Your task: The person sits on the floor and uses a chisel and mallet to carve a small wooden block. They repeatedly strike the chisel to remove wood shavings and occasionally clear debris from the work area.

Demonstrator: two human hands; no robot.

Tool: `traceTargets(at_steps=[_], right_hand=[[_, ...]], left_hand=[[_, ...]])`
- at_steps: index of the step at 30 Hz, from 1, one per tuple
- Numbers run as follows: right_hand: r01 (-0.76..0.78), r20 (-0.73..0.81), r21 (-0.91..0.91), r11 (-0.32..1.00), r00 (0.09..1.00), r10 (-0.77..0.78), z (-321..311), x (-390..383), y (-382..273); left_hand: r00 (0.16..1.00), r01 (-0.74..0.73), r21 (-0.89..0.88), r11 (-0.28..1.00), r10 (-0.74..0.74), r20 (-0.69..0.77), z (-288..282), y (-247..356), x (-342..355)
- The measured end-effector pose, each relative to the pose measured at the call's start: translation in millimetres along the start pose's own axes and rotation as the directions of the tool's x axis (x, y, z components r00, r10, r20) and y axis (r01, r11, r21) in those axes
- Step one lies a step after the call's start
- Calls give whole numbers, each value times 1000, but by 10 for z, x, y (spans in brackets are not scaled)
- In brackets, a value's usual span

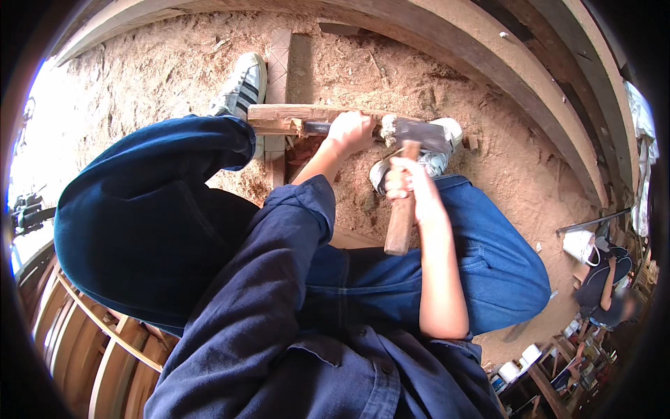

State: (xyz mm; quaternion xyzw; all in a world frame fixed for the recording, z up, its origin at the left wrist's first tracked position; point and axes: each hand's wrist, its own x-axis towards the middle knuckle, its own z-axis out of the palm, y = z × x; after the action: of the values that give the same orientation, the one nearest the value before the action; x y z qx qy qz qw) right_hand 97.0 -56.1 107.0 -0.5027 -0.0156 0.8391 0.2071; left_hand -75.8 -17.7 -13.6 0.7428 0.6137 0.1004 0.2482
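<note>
My left hand (351, 131) is closed around a chisel (317, 128), its dark metal shank pointing left against a pale timber piece (276, 119). A frayed, whitish end (388, 128) sticks out to the right of that fist. My right hand (408, 183) grips the wooden handle of a hammer (400, 227). Its dark, motion-blurred head (422, 135) is right beside the frayed end; whether they touch I cannot tell. The chisel's cutting tip is hard to make out at a splintered spot in the timber.
My shoes (244, 84) rest on a floor (188, 63) strewn with sawdust and chips. A narrow board (278, 63) runs beneath the timber. Large curved beams (502, 77) arch along the far and right sides. At lower right are a white bucket (579, 246), another person (606, 283) and cluttered shelves.
</note>
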Motion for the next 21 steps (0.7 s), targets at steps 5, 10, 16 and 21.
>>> traceTargets(at_steps=[5,10,16,21], right_hand=[[-49,142,172,984,990,24,-64,-87,-161],[334,-49,160,929,943,-330,-280,-333,-501],[176,-391,-346,921,866,-312,280,-36,129],[-56,76,112,992,996,48,-3,23,-62]], left_hand=[[999,27,6,1000,-27,-46,78,-114,19],[995,-12,-35,999,9,-97,-47,-33,-13],[999,22,-28,999,-22,-27,-37,-64,8],[999,34,-16,999,-34,-3,-188,-33,22]])
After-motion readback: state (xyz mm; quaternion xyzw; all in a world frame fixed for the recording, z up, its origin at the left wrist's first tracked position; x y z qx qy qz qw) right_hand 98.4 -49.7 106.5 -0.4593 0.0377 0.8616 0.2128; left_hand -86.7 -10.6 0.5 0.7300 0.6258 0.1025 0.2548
